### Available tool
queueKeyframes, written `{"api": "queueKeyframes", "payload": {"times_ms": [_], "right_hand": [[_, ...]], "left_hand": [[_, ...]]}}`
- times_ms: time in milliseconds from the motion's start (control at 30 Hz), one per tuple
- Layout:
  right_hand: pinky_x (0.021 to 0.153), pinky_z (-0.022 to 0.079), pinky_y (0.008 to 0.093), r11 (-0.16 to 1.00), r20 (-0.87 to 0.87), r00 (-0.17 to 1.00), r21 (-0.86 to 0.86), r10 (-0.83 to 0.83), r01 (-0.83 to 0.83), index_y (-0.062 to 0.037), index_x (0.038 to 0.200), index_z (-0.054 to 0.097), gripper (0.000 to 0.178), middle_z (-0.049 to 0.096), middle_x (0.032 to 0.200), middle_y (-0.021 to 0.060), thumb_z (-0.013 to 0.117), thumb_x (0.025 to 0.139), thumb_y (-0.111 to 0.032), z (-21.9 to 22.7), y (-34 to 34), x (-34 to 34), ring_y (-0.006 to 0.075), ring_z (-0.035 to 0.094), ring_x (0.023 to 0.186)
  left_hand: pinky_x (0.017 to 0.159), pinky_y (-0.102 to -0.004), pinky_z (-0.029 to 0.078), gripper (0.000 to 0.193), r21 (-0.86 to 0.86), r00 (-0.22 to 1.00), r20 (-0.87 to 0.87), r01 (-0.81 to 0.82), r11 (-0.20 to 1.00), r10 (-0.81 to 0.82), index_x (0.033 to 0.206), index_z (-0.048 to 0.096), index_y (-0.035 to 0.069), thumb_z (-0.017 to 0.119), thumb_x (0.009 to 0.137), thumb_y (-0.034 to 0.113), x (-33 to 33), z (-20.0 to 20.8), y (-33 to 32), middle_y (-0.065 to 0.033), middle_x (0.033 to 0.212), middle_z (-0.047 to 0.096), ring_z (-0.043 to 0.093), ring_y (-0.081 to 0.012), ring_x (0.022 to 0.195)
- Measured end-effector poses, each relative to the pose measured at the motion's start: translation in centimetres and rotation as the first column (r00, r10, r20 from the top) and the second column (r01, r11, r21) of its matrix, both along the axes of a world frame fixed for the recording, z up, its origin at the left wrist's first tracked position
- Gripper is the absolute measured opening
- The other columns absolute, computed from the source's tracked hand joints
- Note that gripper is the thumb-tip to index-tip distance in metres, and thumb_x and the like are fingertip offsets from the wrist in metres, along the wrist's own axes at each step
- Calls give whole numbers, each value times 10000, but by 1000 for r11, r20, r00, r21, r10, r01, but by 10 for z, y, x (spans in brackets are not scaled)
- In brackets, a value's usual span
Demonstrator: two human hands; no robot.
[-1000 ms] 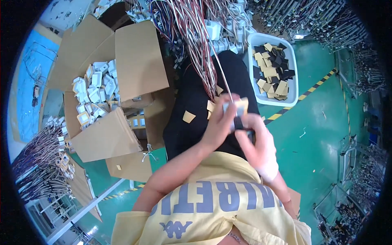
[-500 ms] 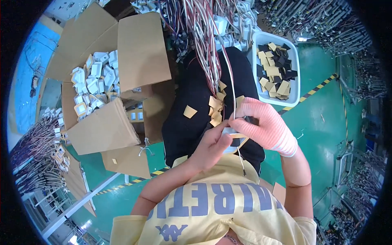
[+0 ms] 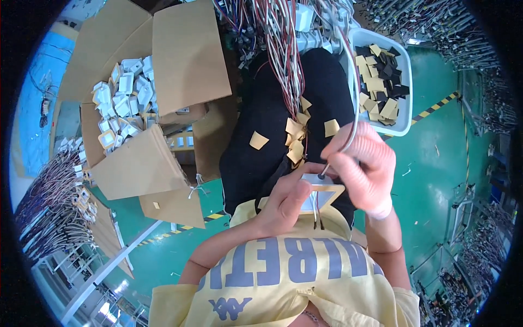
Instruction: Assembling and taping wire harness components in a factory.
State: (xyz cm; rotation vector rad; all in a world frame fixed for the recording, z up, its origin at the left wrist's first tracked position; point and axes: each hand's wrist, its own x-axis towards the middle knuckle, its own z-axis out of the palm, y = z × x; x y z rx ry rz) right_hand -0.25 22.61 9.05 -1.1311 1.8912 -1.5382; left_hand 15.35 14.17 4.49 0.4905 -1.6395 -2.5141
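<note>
A small white plastic housing [image 3: 312,179] with a tan rim is held in my bare left hand [image 3: 286,201], thumb on its near side. Its hollow side faces my shirt, and two thin wires [image 3: 316,212] with dark tips hang out of it. My right hand [image 3: 366,171], in a pink-and-white striped glove, has its fingers closed on a pale cable [image 3: 356,92] just above the housing. The cable enters the housing's wall through a dark round grommet [image 3: 321,176]. Beyond the hands, a bundle of red and white cables [image 3: 284,60] lies over my dark trousers.
Tan foam pieces [image 3: 295,127] lie on my lap. An open cardboard box [image 3: 188,54] of white housings [image 3: 125,84] stands at left. At right is a white tub [image 3: 405,117] of tan and black pieces [image 3: 376,84]. More cable bundles [image 3: 46,191] stand around the green floor [image 3: 430,158].
My right hand has shifted right, and the cable now arcs over it. The housing has tilted, showing more of its hollow side. Two wire tips hang out where one showed before.
</note>
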Motion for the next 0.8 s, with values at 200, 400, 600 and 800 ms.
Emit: {"api": "queueKeyframes", "payload": {"times_ms": [200,400,600,800], "right_hand": [[667,433,285,987,212,967,-41,-143,155,24,752,640,35,592,776,74,619,760,-3,-12,22,9,168,543,733],[694,421,281,995,397,913,68,-97,76,34,795,652,83,598,818,77,614,796,-40,2,3,-3,162,540,771],[701,438,291,953,225,951,166,213,-253,19,823,663,82,631,813,75,653,800,-60,-3,0,-22,175,564,780],[674,457,309,898,-142,897,207,419,-387,0,780,654,17,635,771,59,651,777,-16,-4,-11,-28,191,568,742]], "left_hand": [[798,-247,448,630,43,998,-37,-47,998,48,1205,492,-25,382,961,545,-5,8,1,-82,1029,606,575,-116,921],[681,-257,458,641,-48,995,-16,-99,994,98,1178,501,-25,451,927,563,-5,-2,-1,-69,922,612,574,-106,777],[622,-274,457,652,-254,998,-3,-60,965,61,1158,494,-18,467,908,583,-6,1,-11,-83,831,583,587,-139,682],[645,-288,464,651,-295,998,28,-44,955,55,1157,493,-22,442,920,582,-9,-1,-13,-99,841,594,595,-148,703]]}}
